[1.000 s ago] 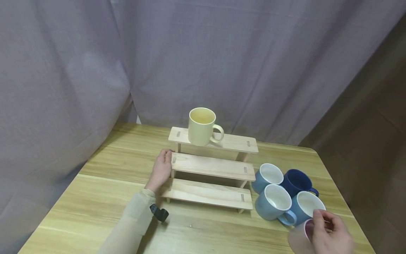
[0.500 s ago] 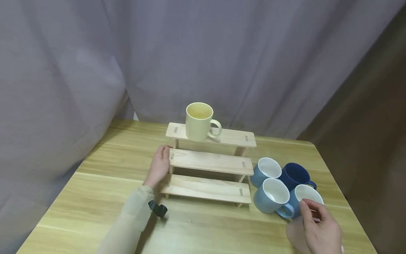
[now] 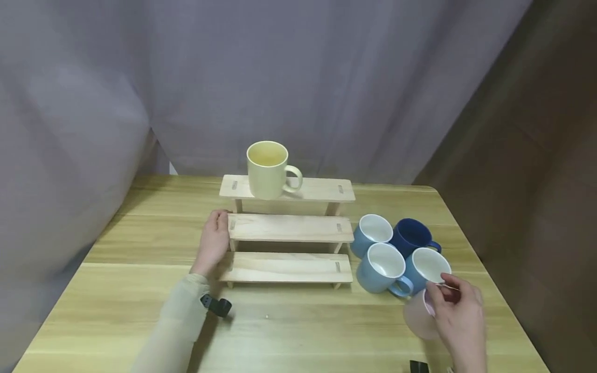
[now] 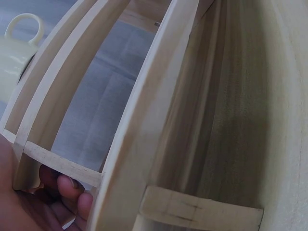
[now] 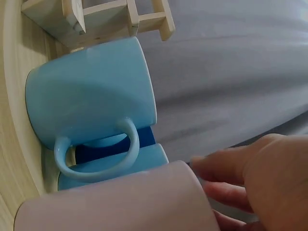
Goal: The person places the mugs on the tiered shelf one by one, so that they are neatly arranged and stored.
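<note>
A pale wood-grain table (image 3: 140, 311) spreads beneath everything, its plank lines running left to right and its far right corner rounded off. A soft sheen lies across its near middle, with a tiny speck in it. Grey-purple curtain (image 3: 289, 77) hangs along the far and left sides, creased and folded; on the right, a darker brown drape (image 3: 536, 155) slopes down toward the table's edge.

Near the table's middle stands a three-step wooden rack (image 3: 289, 228), its highest shelf farthest back. A yellow mug (image 3: 266, 178) sits upright on that shelf, left of centre, handle to the right. The left hand (image 3: 213, 241) grips the left end of the middle shelf, fingers curled under it beside the support. A black wrist device (image 3: 216, 305) is strapped over the light sleeve (image 3: 172, 321).

Right of the rack, three light blue mugs (image 3: 370, 277) and a dark blue mug (image 3: 410, 235) stand upright in a cluster. The pink mug (image 3: 417, 318) is at its near right, on the table. The right hand (image 3: 459, 313) is at the pink mug's rim, fingers bent and narrowly spaced; whether they pinch it, I cannot tell.
</note>
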### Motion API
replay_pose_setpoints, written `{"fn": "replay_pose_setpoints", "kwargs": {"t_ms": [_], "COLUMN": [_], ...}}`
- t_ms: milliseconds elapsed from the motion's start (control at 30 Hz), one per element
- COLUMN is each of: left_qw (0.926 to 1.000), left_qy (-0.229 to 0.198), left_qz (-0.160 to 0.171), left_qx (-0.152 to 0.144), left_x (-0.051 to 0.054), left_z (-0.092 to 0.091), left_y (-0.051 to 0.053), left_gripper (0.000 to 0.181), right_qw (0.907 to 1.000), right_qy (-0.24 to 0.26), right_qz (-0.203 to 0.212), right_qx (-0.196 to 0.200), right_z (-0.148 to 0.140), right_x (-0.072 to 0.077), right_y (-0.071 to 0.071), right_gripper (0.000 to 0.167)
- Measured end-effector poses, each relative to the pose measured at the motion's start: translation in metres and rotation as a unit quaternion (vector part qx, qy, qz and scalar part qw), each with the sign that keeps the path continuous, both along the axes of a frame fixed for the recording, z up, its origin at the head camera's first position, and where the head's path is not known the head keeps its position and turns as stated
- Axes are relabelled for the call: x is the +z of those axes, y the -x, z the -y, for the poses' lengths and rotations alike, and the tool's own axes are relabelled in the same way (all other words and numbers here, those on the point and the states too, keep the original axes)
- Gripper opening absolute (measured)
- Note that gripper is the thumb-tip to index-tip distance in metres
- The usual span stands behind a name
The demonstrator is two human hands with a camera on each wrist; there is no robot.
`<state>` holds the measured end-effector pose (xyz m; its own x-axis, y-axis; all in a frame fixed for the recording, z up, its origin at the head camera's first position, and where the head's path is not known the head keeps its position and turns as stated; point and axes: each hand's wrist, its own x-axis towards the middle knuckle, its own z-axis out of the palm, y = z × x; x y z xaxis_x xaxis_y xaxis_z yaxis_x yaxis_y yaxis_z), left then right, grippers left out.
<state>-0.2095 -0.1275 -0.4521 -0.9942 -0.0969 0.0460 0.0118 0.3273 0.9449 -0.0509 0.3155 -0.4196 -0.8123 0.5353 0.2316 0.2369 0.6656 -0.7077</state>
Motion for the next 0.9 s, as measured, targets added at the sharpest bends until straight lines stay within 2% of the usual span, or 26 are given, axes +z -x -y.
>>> {"fn": "replay_pose_setpoints", "kwargs": {"t_ms": [167, 533, 833, 900], "left_qw": [1.0000, 0.9999, 0.9999, 0.9999], "left_qy": [0.002, 0.004, 0.007, 0.007], "left_qz": [-0.003, -0.009, -0.010, -0.009], "left_qx": [0.001, 0.006, 0.006, 0.005], "left_x": [-0.001, 0.001, -0.001, -0.001], "left_z": [0.004, 0.002, 0.003, 0.002], "left_y": [0.000, 0.000, 0.001, 0.001], "left_gripper": [0.042, 0.041, 0.042, 0.042], "right_qw": [0.9997, 0.9985, 0.9964, 0.9965], "right_qy": [0.002, -0.013, 0.048, 0.049], "right_qz": [0.012, 0.009, 0.040, 0.051], "right_qx": [-0.023, -0.052, -0.056, -0.043], "right_z": [-0.002, -0.012, -0.030, -0.037], "right_x": [0.004, 0.004, -0.002, -0.004], "right_y": [0.000, -0.013, -0.026, -0.030], "right_gripper": [0.039, 0.038, 0.041, 0.043]}}
